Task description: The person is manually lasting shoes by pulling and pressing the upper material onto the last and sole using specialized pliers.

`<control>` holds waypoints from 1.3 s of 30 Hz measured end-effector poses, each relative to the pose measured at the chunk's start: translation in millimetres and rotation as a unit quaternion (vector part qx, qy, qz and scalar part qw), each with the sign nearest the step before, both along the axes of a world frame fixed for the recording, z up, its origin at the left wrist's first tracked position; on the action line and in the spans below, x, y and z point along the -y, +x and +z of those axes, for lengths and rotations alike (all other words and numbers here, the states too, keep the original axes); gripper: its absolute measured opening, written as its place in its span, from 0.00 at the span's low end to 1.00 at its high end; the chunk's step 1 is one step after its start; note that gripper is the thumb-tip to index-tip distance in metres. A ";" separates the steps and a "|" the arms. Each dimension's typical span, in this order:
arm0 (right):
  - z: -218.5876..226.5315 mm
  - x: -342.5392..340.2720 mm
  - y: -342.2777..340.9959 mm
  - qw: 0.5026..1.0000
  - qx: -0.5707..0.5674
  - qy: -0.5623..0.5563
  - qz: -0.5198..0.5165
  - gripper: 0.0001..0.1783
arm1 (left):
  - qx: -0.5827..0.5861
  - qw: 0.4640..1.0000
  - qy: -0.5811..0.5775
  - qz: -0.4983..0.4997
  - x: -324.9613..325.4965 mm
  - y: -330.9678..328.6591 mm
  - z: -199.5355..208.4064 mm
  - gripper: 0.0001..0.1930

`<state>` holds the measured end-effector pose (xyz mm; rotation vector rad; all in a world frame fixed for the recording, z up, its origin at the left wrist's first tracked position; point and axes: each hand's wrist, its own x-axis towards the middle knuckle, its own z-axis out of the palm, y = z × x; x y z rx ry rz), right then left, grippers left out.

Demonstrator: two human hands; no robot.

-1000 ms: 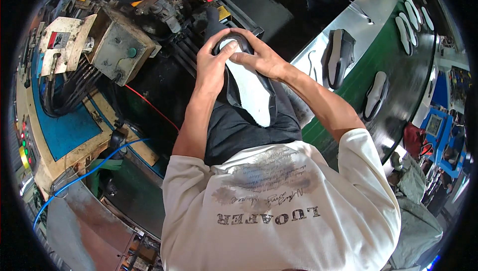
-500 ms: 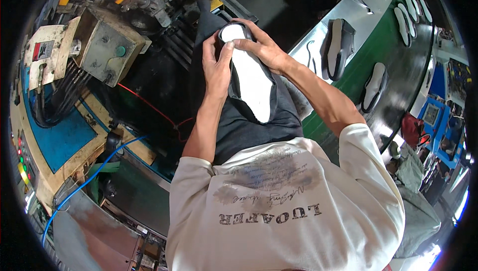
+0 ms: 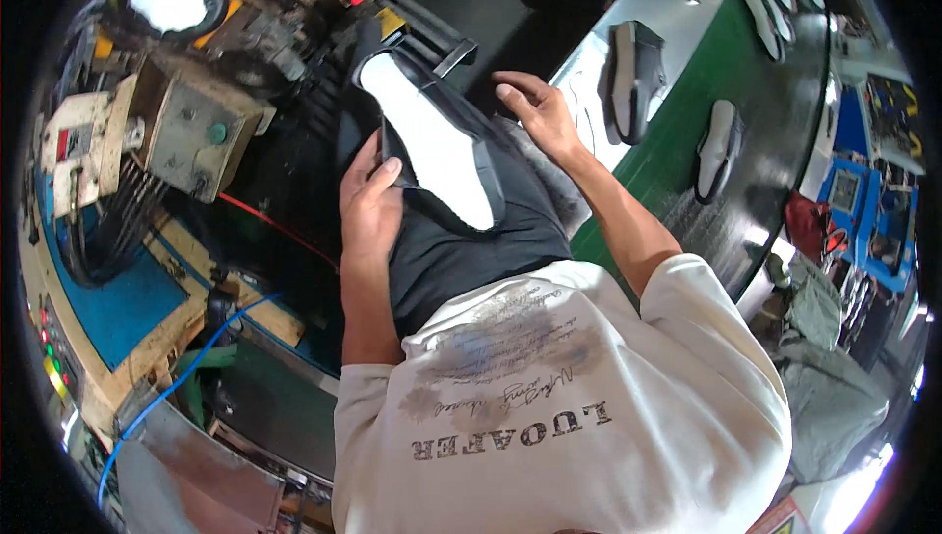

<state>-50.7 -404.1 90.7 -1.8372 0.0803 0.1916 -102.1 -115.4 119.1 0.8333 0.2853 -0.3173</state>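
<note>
A black shoe upper with a white sole side facing up (image 3: 432,136) lies slantwise over my thighs, its rounded end pointing away to the left. My left hand (image 3: 371,195) grips its left edge, thumb on the near side and fingers partly hidden beneath. Off to the right of the shoe, my right hand (image 3: 548,120) is apart from it, fingers spread and holding nothing. Closest to that hand is another black shoe with a pale sole side (image 3: 638,82), tilted on its side on the metal ledge (image 3: 677,9).
Beyond the ledge runs a green and dark conveyor (image 3: 677,122) bearing one shoe (image 3: 719,149) and several pale-soled ones farther off. On the left stand a machine control box (image 3: 191,132) and a round black fixture (image 3: 123,9) with a white piece. A blue hose (image 3: 182,372) crosses the lower left.
My right hand has let go of the shoe and moved right, opening. My left hand has slid down to the shoe's left edge, and the shoe has shifted left and tilted.
</note>
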 end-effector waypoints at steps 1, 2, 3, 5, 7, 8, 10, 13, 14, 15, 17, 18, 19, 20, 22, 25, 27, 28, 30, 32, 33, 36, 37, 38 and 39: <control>-20.9 13.2 -2.2 0.996 -0.014 -0.080 -0.040 0.30 | 0.003 0.998 0.062 -0.016 2.4 2.0 3.3 0.36; -40.6 24.7 -6.6 0.984 -0.028 -0.158 -0.079 0.30 | 0.008 0.998 0.057 -0.024 11.1 5.1 7.7 0.36; -53.7 16.6 -13.8 0.991 0.012 -0.075 -0.113 0.31 | -0.024 0.996 0.078 -0.044 23.2 12.2 11.2 0.38; -34.0 -22.6 -26.4 0.995 0.035 0.052 -0.078 0.34 | -0.083 0.986 0.127 -0.069 56.5 11.9 24.4 0.42; 10.0 -58.4 -43.3 0.981 -0.055 0.131 -0.130 0.39 | 0.004 0.980 0.186 -0.076 72.5 7.6 15.8 0.42; 9.1 -64.2 -45.4 0.984 -0.029 0.107 -0.140 0.40 | 0.013 0.972 0.227 -0.062 77.7 9.7 11.4 0.42; 15.2 -64.0 -41.2 0.992 -0.017 0.096 -0.080 0.43 | -0.007 0.983 0.178 -0.035 65.9 8.0 18.1 0.41; 12.4 -41.1 -38.8 0.998 0.070 -0.006 -0.009 0.33 | -0.008 0.980 0.199 -0.027 26.2 -0.7 33.8 0.41; -1.2 -24.8 -36.9 0.986 0.145 -0.083 -0.018 0.30 | -0.008 0.978 0.206 -0.017 21.7 -5.5 33.9 0.41; -3.0 -9.1 -34.7 0.992 0.038 -0.052 -0.109 0.26 | 0.012 0.968 0.252 0.011 13.1 -12.5 30.5 0.42; -97.4 80.7 -50.0 0.891 0.179 -0.367 -0.197 0.31 | 0.025 0.946 0.321 0.030 10.5 -10.5 15.6 0.44; -118.7 99.9 -63.8 0.866 0.076 -0.454 -0.194 0.31 | 0.017 0.945 0.325 0.041 5.9 -10.7 1.9 0.43; -120.7 100.0 -72.1 0.859 0.065 -0.476 -0.177 0.31 | -0.018 0.942 0.331 0.045 0.6 -10.2 -1.3 0.42; -120.9 99.0 -77.7 0.849 0.054 -0.500 -0.161 0.31 | -0.054 0.940 0.333 0.047 -2.6 -11.8 -3.1 0.41; -126.0 104.4 -72.1 0.883 -0.021 -0.446 -0.147 0.33 | -0.091 0.950 0.296 0.042 -1.6 -7.7 -8.7 0.40; -130.0 109.2 -67.1 0.896 0.010 -0.420 -0.142 0.28 | -0.073 0.943 0.324 0.034 -9.2 -6.3 -17.2 0.40; -141.8 134.7 -60.6 0.926 0.024 -0.342 -0.157 0.24 | -0.059 0.929 0.364 0.011 -10.2 2.8 -30.2 0.44; -128.6 128.5 -53.1 0.960 -0.037 -0.214 -0.176 0.28 | -0.069 0.929 0.364 0.017 -13.7 0.4 -36.8 0.44; -106.2 118.3 -25.5 0.964 -0.160 0.148 -0.155 0.28 | -0.073 0.934 0.349 0.035 -13.4 2.5 -47.4 0.45; -69.7 82.4 11.9 0.909 -0.267 0.308 -0.093 0.28 | -0.081 0.928 0.362 0.035 -10.6 -3.3 -53.3 0.46; -38.8 54.6 26.1 0.908 -0.283 0.308 -0.035 0.28 | -0.075 0.903 0.422 0.030 -8.2 -4.8 -55.9 0.46; 3.0 -3.4 56.3 0.939 -0.270 0.092 0.193 0.24 | -0.062 0.863 0.502 -0.010 -1.5 -6.2 -41.2 0.46; 22.1 -23.1 63.6 0.930 -0.228 -0.045 0.285 0.24 | -0.064 0.854 0.516 -0.015 0.5 -5.7 -37.1 0.45; 41.7 -38.7 70.4 0.895 -0.177 -0.181 0.367 0.25 | -0.063 0.846 0.530 -0.021 2.3 -5.4 -36.5 0.45; 49.3 -49.1 75.1 0.894 -0.178 -0.183 0.369 0.25 | -0.042 0.841 0.539 -0.024 2.4 -5.4 -39.9 0.44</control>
